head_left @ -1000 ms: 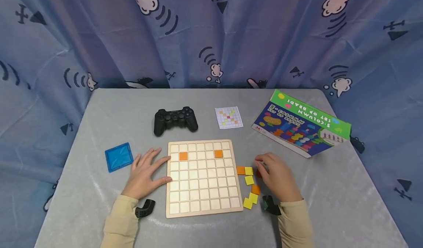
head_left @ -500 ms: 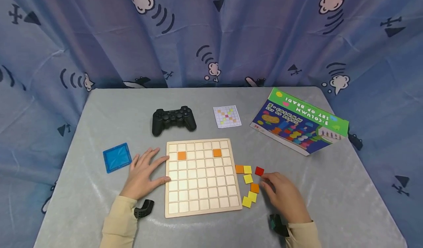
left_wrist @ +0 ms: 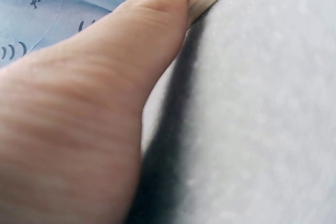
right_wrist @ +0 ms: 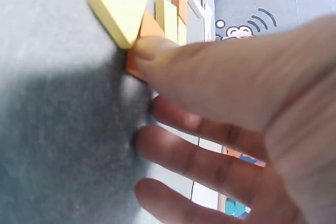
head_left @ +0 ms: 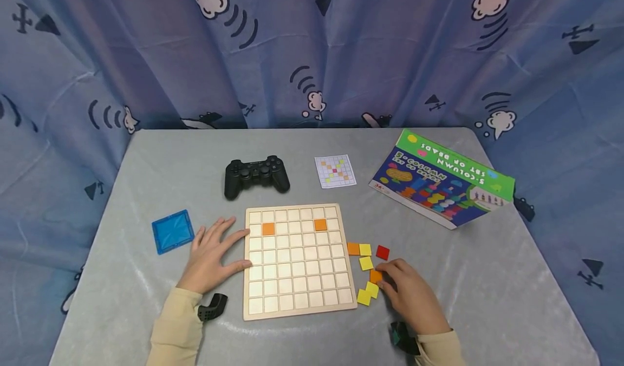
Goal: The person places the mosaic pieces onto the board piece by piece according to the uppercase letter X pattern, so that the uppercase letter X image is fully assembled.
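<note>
A wooden grid board (head_left: 298,316) lies mid-table with two orange tiles, one an orange tile (head_left: 268,229) at upper left, the other an orange tile (head_left: 320,224) at upper right. My left hand (head_left: 207,263) has its fingers spread, thumb and forefinger touching the board's left edge. In the left wrist view the thumb (left_wrist: 142,30) meets the board's side. My right hand (head_left: 411,295) pinches a loose orange tile (head_left: 375,275) between thumb and forefinger. The right wrist view shows the thumb on that orange tile (right_wrist: 135,66), beside a yellow tile (right_wrist: 118,9); the forefinger is mostly hidden there.
Several yellow tiles (head_left: 366,263), another orange tile (head_left: 353,249) and a red tile (head_left: 382,253) lie right of the board. Behind are a black game controller (head_left: 257,176), a pattern card (head_left: 335,171) and a colourful box (head_left: 443,182). A blue tray (head_left: 173,232) lies left.
My right hand has left the red tile, uncovering it, and come nearer the table's front, then left onto the loose orange tile. The left hand keeps its place at the board.
</note>
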